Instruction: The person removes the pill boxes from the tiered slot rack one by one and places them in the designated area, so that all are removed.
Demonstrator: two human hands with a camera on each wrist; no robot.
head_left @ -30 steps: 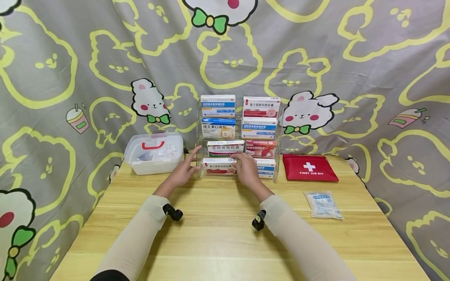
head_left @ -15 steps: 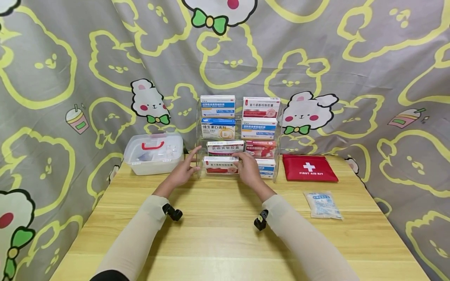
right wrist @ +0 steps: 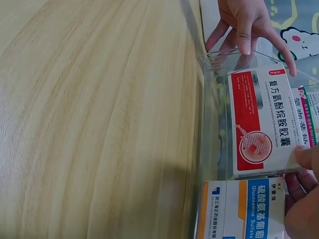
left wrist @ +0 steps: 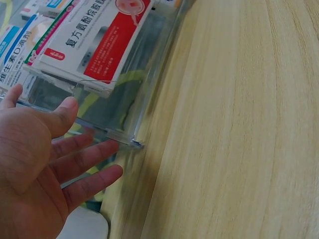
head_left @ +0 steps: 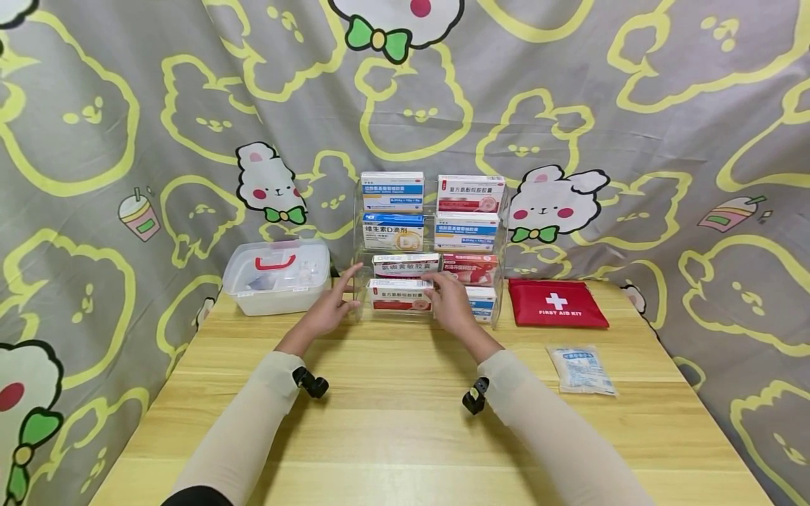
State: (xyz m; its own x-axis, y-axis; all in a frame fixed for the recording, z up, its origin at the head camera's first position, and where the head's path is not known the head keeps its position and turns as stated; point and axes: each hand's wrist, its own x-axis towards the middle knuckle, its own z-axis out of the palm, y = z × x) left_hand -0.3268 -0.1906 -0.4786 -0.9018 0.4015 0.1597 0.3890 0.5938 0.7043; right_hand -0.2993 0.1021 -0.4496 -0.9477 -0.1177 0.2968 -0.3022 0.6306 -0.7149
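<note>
Wooden table (head_left: 392,422), left grip (head_left: 325,311) spread by clear rack (left wrist: 135,77), right grip (head_left: 452,303) pinching red-and-white box (head_left: 399,295)

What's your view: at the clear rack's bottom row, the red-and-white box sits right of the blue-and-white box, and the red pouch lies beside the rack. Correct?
Not quite: the head view shows the red-and-white box left of the blue-and-white box at the bottom row. The red pouch does lie beside the clear rack.
</note>
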